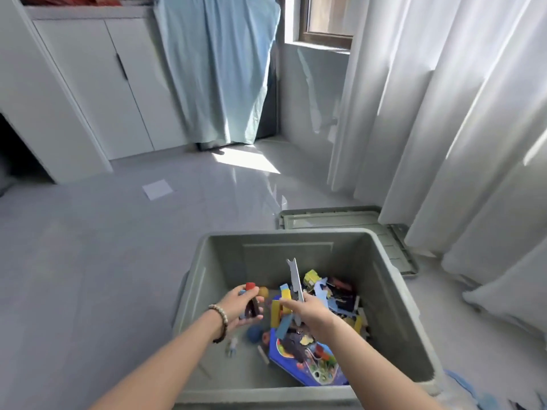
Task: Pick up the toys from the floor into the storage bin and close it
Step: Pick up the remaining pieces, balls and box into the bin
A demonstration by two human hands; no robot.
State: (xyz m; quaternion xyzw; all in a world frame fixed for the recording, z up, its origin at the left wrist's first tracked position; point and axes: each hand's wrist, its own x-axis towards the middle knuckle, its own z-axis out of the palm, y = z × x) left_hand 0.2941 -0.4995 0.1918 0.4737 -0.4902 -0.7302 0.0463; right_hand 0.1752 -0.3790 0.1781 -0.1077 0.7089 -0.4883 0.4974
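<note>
- Over the open storage bin (387, 288), I see both hands holding toys above its inside.
- The left hand (236, 306) grips a small cluster of toys with a red block (250, 286) on top.
- The right hand (310, 312) pinches a flat grey cut-out (294, 276) that stands upright.
- A heap of toys (325, 297) already lies in the bin: coloured blocks, flat shapes, a blue picture box (307, 368).
- The lid (340, 217) lies flat on the floor (88, 247) just behind the bin, so closing is not yet done.
- Blurred blue pieces (473, 389) lie on the floor beside the bin's near right corner; I judge them toys left to gather.
- By my reading, most of the gathering is done.
</note>
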